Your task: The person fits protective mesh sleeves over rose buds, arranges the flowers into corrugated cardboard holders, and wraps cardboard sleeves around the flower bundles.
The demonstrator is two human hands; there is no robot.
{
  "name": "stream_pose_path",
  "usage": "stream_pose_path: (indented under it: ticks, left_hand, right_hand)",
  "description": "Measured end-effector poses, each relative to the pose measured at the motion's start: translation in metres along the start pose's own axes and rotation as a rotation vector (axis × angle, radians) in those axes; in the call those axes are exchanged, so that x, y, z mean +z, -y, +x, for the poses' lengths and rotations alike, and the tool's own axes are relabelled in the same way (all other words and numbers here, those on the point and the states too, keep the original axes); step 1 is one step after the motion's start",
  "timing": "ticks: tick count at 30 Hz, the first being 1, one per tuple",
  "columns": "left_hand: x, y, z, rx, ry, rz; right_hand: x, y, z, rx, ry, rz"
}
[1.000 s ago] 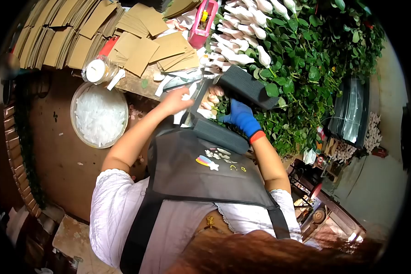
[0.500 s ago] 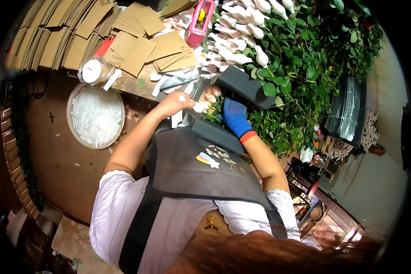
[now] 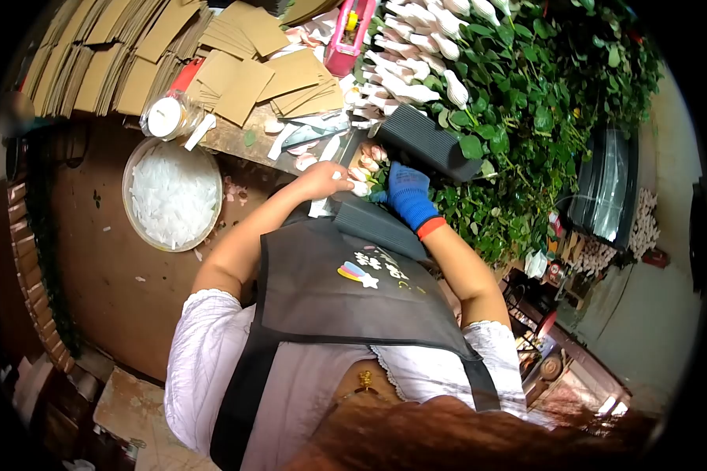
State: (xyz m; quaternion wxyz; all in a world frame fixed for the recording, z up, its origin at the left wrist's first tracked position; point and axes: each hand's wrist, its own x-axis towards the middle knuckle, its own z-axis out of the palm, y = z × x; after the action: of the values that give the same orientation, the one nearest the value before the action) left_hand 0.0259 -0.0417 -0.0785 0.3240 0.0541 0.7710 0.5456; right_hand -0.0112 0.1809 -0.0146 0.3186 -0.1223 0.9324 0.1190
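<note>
My bare left hand (image 3: 326, 181) has its fingers closed at a pale rose head (image 3: 360, 188). A blue knit glove with an orange cuff covers my right hand (image 3: 408, 190), which is closed at the green stem and leaves beside that rose; its fingertips are partly hidden. Several pale pink roses (image 3: 367, 161) lie just beyond my hands. They sit between two dark ribbed blocks, a far block (image 3: 430, 141) and a near block (image 3: 381, 229) against my grey apron (image 3: 346, 290).
Many roses with white-sleeved heads (image 3: 404, 71) and leafy stems (image 3: 518, 133) fill the right. Cardboard pieces (image 3: 243, 90), a pink tape dispenser (image 3: 346, 39) and a clear jar (image 3: 167, 118) stand on the table. A round tub of white strips (image 3: 173, 196) is at left.
The rose head at my left fingers has shifted slightly right and lower. Both hands stay close together between the blocks; the whole view has shifted a little.
</note>
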Motion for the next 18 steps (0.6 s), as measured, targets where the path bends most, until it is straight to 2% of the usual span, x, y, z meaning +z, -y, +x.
stream_pose_path:
  ticks: [3,4,7,10,11,13,14,18]
  left_hand:
    - [0.008,0.012,-0.004,0.008,-0.073,-0.216]
    - [0.004,0.004,-0.012,-0.069,-0.103,-0.288]
    - [-0.026,0.001,-0.034,-0.054,-0.256,-0.911]
    - [-0.082,0.004,-0.076,-0.099,-0.369,-1.0]
    - [-0.092,0.009,-0.089,-0.12,-0.421,-1.014]
    - [-0.108,0.038,-0.109,-0.16,-0.453,-0.986]
    - [-0.105,0.043,-0.111,-0.145,-0.504,-0.988]
    - [-0.089,0.036,-0.106,-0.188,-0.459,-1.017]
  right_hand:
    - [0.02,-0.004,0.011,0.007,-0.029,-0.008]
    - [0.014,-0.003,0.011,0.023,0.005,0.006]
    - [-0.011,0.0,-0.004,-0.01,0.023,0.014]
    - [-0.023,-0.022,-0.002,-0.106,0.088,0.133]
    - [-0.011,-0.036,0.004,-0.131,-0.021,0.181]
    - [-0.034,-0.031,0.006,0.042,0.046,0.295]
    - [-0.038,-0.024,0.004,0.039,0.02,0.243]
    - [0.026,-0.021,0.044,-0.034,-0.252,0.029]
